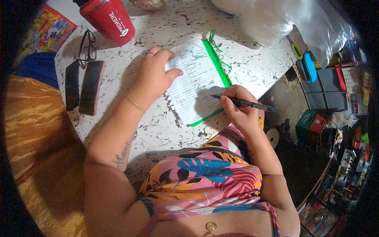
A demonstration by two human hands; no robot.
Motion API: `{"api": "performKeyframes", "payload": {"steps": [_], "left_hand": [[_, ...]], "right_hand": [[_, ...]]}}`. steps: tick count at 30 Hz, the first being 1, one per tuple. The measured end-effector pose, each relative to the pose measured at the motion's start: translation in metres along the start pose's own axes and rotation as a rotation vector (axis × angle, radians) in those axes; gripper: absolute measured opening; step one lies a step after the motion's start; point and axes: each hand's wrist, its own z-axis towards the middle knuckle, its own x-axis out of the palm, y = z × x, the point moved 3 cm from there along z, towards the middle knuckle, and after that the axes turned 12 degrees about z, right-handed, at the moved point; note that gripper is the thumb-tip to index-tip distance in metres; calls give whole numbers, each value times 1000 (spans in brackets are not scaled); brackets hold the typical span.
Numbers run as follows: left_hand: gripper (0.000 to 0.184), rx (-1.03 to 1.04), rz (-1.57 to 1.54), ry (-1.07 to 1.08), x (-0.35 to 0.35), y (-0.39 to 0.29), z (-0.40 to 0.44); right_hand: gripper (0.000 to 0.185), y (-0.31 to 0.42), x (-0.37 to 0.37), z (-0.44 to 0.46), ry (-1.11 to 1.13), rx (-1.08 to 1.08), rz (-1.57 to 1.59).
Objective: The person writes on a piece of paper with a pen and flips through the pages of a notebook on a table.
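My right hand (241, 107) grips a dark blue pen (254, 105), its tip at the lower part of a lined notebook page (193, 75). Several lines of handwriting fill the page, and a green cover edge (216, 59) shows along its far side. My left hand (157, 68) rests at the page's left edge, thumb stretched out over the paper and the other fingers partly bent. Nothing is held in it. Green cord (213, 39) lies at the notebook's top corner.
A speckled white table (150, 31) bears a red tumbler (110, 21), eyeglasses (87, 47), a phone (92, 87) and a dark flat case (72, 85). Clear plastic bags (268, 23) lie at the back right. Scissors (295, 52) and a red-green crate (311, 125) are at right.
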Motion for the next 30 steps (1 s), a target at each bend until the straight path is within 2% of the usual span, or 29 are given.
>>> {"api": "performKeyframes", "payload": {"steps": [5, 11, 17, 23, 30], "left_hand": [[38, -3, -4, -5, 2, 1, 0], [38, -10, 4, 7, -1, -1, 0], [38, -15, 14, 16, -2, -3, 0], [38, -8, 10, 8, 0, 0, 0], [39, -6, 1, 9, 1, 0, 0]], "right_hand": [[8, 2, 1, 1, 0, -82, -16], [8, -2, 0, -1, 11, -4, 22], [6, 6, 2, 2, 29, -81, -42], [9, -2, -1, -1, 80, 8, 17], [10, 1, 1, 0, 43, -19, 0]]}}
